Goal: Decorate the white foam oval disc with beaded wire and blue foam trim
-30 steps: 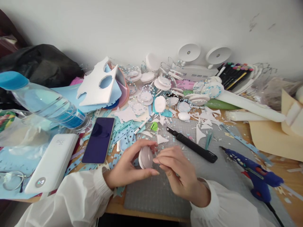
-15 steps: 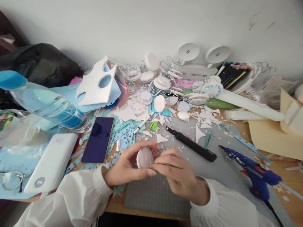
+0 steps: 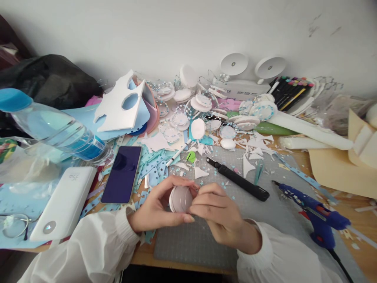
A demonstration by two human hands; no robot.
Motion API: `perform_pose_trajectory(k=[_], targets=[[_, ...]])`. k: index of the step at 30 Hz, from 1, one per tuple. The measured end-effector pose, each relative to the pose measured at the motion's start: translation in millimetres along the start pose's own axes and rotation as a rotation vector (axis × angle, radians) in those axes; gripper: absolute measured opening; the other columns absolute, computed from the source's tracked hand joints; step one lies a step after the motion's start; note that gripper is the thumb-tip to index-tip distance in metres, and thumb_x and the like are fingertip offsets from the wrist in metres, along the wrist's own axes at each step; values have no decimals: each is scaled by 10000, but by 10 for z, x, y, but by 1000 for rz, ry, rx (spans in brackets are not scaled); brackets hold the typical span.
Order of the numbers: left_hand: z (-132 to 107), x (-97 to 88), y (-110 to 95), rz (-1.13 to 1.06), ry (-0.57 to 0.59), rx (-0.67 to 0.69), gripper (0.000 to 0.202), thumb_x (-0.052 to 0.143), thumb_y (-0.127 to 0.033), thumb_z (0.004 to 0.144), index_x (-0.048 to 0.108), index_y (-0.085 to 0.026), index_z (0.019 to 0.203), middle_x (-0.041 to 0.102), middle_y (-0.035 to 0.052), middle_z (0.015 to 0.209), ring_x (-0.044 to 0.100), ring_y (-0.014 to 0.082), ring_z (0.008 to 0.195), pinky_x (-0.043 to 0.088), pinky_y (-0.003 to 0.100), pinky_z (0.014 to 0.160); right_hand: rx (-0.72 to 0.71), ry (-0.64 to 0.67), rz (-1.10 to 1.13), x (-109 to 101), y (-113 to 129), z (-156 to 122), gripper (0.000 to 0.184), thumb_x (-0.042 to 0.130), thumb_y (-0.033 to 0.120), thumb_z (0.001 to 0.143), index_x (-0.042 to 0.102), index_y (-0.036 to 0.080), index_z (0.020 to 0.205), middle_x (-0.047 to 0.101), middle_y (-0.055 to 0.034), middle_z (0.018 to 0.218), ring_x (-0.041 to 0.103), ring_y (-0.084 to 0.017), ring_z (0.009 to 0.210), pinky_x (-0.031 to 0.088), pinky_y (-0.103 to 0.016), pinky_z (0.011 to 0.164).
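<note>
My left hand (image 3: 159, 204) curls around a pale round foam disc (image 3: 180, 199), thumb along its near side and fingers at its far edge. Thin light strands of wire (image 3: 185, 193) curve across the disc's face. At the disc's right edge, my right hand (image 3: 219, 214) is closed in a pinch on the wire; its fingertips partly hide what lies between them. Both hands are above the grey cutting mat (image 3: 176, 247). Beyond them lie a black utility knife (image 3: 238, 179), a green piece (image 3: 191, 157) and white foam scraps (image 3: 200, 172).
A blue glue gun (image 3: 315, 212) with its cord lies at the right. On the left are a phone (image 3: 121, 175), a white power bank (image 3: 64, 204) and a tilted water bottle (image 3: 59, 125). Several decorated white discs (image 3: 203, 102) and a marker holder (image 3: 303, 100) stand by the wall.
The disc has turned slightly in my left hand, and the wire lies closer across its face. My right fingers have shifted a little at its edge.
</note>
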State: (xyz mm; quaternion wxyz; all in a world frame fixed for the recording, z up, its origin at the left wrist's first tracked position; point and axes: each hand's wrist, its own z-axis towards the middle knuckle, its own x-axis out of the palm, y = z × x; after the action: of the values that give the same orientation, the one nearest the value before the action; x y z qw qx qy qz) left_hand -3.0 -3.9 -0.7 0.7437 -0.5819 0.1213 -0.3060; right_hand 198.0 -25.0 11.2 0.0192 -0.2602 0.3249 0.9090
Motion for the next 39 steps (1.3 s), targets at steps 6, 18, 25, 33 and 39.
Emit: perform_pose_trajectory(k=[6, 18, 25, 33, 39], targets=[[0, -13, 7, 28, 1, 15, 627, 865, -143, 686, 615, -254, 1251, 658, 91, 1207, 628, 244, 1127, 500, 383, 992, -3, 28, 22, -9, 5, 14, 243, 476, 16, 883, 652, 158, 971, 688, -59, 817, 551, -186, 840, 526, -350, 786], [7, -12, -7, 72, 7, 27, 621, 863, -189, 700, 624, -260, 1269, 663, 94, 1219, 613, 251, 1153, 492, 383, 1011, 8, 39, 14, -9, 10, 8, 252, 481, -8, 853, 641, 158, 955, 671, -55, 805, 534, -184, 836, 519, -348, 793], [9, -6, -16, 94, 8, -6, 590, 837, -177, 723, 601, -243, 1260, 621, 104, 1236, 599, 264, 1169, 486, 397, 1020, 33, 40, 2, -8, 25, 15, 243, 473, 22, 873, 630, 176, 977, 669, -54, 814, 540, -189, 829, 522, -359, 765], [23, 15, 32, 48, 35, -49, 621, 830, -162, 706, 544, -236, 1253, 571, 94, 1227, 569, 255, 1162, 469, 389, 1003, 52, 36, 3, 2, 39, 20, 163, 491, 89, 919, 618, 169, 983, 668, -57, 829, 540, -189, 835, 510, -361, 776], [13, -31, 73, 185, 48, -70, 602, 831, -217, 708, 526, -229, 1226, 559, 107, 1244, 548, 279, 1192, 434, 429, 1037, 35, 50, -56, -45, 47, 72, 136, 513, 149, 925, 635, 175, 979, 670, -52, 819, 563, -190, 820, 505, -364, 766]])
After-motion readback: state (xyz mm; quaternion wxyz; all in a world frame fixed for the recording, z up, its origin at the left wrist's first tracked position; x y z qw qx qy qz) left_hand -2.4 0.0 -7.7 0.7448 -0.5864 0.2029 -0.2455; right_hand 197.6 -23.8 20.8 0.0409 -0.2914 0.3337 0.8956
